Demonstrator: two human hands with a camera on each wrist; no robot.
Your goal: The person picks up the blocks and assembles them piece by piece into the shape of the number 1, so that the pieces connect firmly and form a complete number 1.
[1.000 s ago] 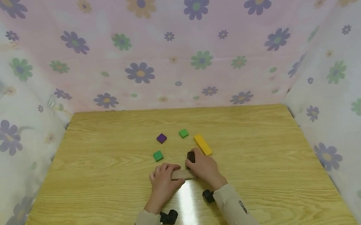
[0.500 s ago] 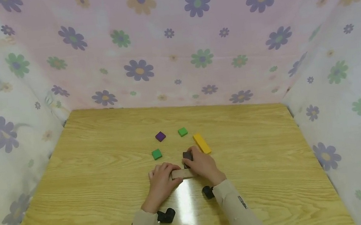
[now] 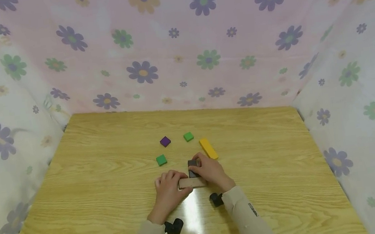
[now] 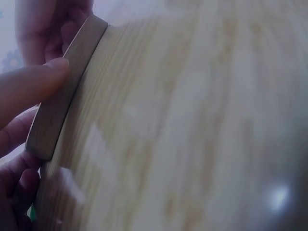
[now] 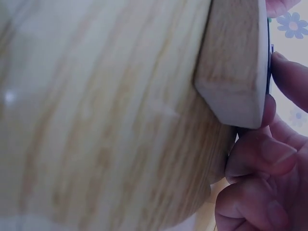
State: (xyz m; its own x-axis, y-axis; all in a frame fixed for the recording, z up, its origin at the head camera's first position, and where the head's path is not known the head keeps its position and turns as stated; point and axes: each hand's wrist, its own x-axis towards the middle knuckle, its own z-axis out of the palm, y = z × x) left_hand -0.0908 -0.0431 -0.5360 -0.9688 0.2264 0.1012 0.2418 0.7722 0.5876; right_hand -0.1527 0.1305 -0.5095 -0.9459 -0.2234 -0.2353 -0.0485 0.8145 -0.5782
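Note:
In the head view a pale wooden block [image 3: 193, 183] lies crosswise on the table. My left hand [image 3: 168, 192] grips its left end, thumb on the near side and fingers beyond; the left wrist view shows the thumb pressed on the block [image 4: 67, 94]. A black block [image 3: 192, 164] stands out from the far side of the wooden one, seemingly touching it. My right hand [image 3: 212, 171] pinches the black block, its thumb over the top. In the right wrist view the wooden block's end [image 5: 236, 103] is close to curled fingers [image 5: 260, 156], and the black block is mostly hidden.
Beyond the hands lie a dark green tile [image 3: 161, 160], a purple tile [image 3: 165, 141], a light green tile [image 3: 188, 136] and a yellow block [image 3: 208, 148], close to the right fingers. The wood-grain table [image 3: 108, 149] ends at flowered cloth on three sides.
My right hand has shifted the black block slightly left and turned it into line behind the wooden block. The left hand keeps its grip. The head view has tilted a little.

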